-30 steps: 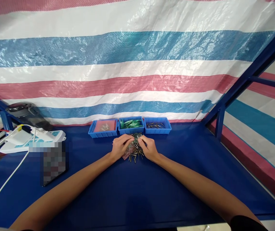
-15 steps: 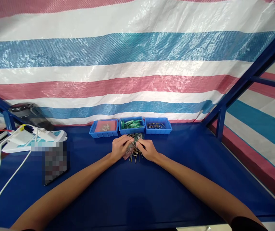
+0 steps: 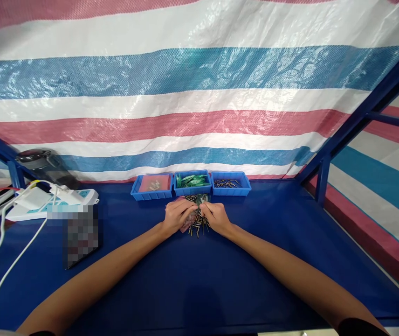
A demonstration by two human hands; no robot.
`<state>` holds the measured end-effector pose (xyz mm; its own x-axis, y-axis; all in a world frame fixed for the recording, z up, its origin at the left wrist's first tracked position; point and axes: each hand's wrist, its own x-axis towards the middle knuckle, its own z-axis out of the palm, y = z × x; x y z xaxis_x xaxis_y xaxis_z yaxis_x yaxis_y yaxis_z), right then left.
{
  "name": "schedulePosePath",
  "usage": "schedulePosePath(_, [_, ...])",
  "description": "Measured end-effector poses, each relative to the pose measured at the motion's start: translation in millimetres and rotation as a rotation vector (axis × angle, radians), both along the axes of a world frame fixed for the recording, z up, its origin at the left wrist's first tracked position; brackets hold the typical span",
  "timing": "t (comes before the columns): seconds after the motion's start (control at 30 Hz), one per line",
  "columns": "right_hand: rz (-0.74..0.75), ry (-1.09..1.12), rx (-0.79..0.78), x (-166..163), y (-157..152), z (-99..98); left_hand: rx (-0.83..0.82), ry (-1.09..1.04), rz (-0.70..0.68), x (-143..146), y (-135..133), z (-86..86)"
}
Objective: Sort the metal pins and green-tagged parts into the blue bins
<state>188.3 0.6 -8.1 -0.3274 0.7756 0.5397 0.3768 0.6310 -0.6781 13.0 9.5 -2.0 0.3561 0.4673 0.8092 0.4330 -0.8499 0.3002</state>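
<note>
Little changed: left hand (image 3: pixel 179 215) and right hand (image 3: pixel 217 217) still close together at pins (image 3: pixel 197 227); fingers bunched, cannot tell if gripping. Work continues at same pile.

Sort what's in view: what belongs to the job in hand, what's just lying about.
Likely the job: left hand, right hand, metal pins, pink plastic, three blue bins.

Apparently lying about: power strip, white cables, bottle, dark device.

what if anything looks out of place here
The loose metal pieces look untidy: they lie scattered at different angles between the left hand and right hand, while similar slender pieces sit in the rightmost blue bin.
</note>
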Motion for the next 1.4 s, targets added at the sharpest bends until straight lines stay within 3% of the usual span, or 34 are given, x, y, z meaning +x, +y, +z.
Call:
schedulePosePath(0.37, [-0.006, 0.013, -0.028, -1.7, 2.1, 0.2, 0.008, -0.014, -0.018, 0.3, -1.7, -1.5])
schedulePosePath(0.67, [-0.024, 0.025, -0.071, -1.3, 2.5, 0.6, -0.285, -0.141, 0.035, -2.5, -0.3, -6.2])
schedulePosePath(1.0, [-0.007, -0.002, -0.050, -1.1, 1.3, 2.2, -0.187, -0.099, 0.142, -3.1, 2.8, -10.2])
schedulePosePath(1.4, [0.000, 0.004, -0.057, -1.1, 1.4, 2.0, -0.167, -0.092, 0.137, -2.7, 4.6, -12.1])
